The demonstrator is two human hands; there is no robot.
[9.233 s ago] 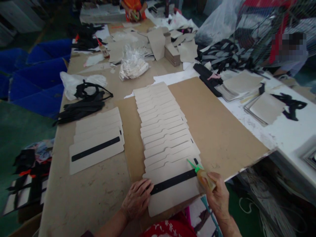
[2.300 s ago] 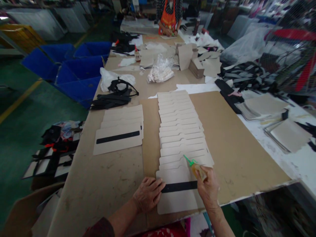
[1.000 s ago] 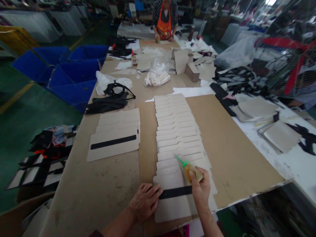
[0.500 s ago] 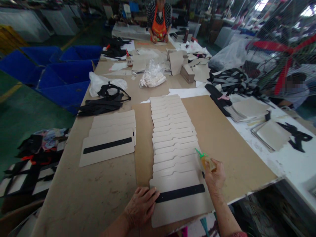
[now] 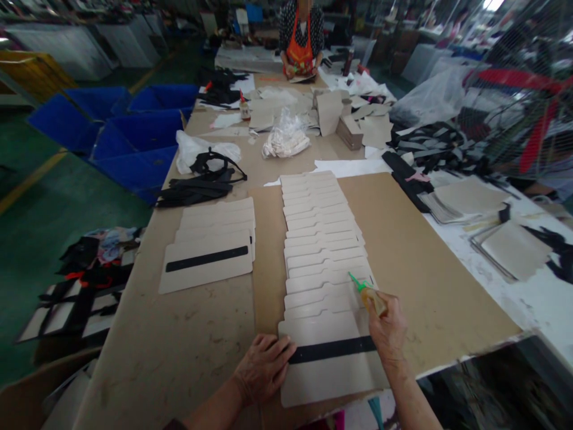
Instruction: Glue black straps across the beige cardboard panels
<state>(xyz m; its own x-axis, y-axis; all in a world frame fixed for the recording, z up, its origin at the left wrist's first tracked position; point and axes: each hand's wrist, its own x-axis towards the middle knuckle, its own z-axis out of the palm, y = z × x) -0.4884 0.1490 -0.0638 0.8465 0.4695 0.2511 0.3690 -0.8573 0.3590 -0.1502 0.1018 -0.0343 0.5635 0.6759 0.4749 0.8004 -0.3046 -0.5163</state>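
My right hand (image 5: 388, 325) grips a glue bottle (image 5: 375, 301) with a green nozzle, its tip pointing left over the right part of a row of overlapping grey-beige boards (image 5: 320, 242). Whether the tip touches a board I cannot tell. At the near end of the row lies a fully exposed board (image 5: 333, 382) with a black strip (image 5: 333, 349) across it. My left hand (image 5: 265, 365) rests with fingers laid out on that board's left edge, by the strip's left end. To the left, a smaller overlapping pile of boards (image 5: 208, 263) has another black strip on top.
Black straps (image 5: 197, 190) and a plastic bag (image 5: 280, 140) lie farther back. Stacked grey pieces (image 5: 513, 248) sit at right, near a fan (image 5: 537, 113) with red blades. Blue bins (image 5: 134, 143) stand left of the table. A person in an orange apron (image 5: 299, 51) works at the far end.
The view has swung a little left, so the scene sits farther right. My right hand has moved the bottle leftward over the boards. My left hand stays on the near board.
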